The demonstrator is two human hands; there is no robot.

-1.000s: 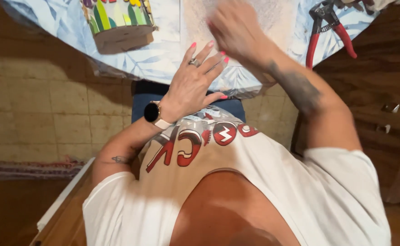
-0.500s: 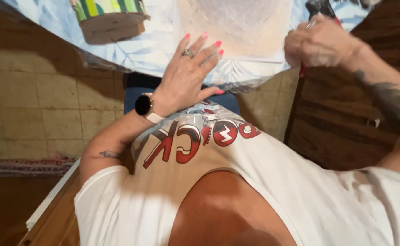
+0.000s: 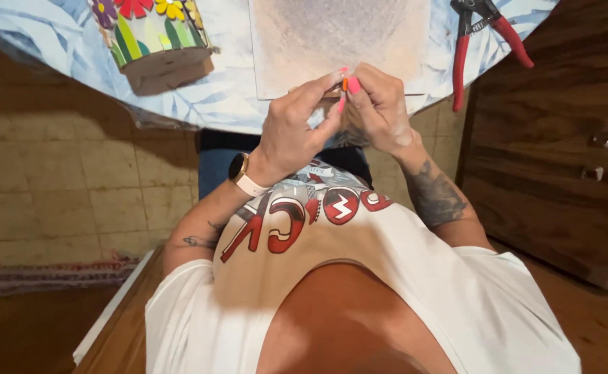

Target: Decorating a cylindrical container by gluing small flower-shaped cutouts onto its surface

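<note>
Here we pinch a tiny orange piece point(image 3: 345, 84) between both hands, left hand point(image 3: 293, 131) and right hand point(image 3: 376, 111) pressed fingertip to fingertip just below the pale square board point(image 3: 338, 38). It looks light, rigid, probably brittle; edge grip suits. Half a second ago the right hand reached toward the red pliers point(image 3: 487, 31) right of the board, left lay flat.

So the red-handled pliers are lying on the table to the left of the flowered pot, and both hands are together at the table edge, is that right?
Not quite. In the head view the red-handled pliers lie on the table to the right of the flowered pot, not left. The left hand and right hand are indeed together at the table edge.
</note>
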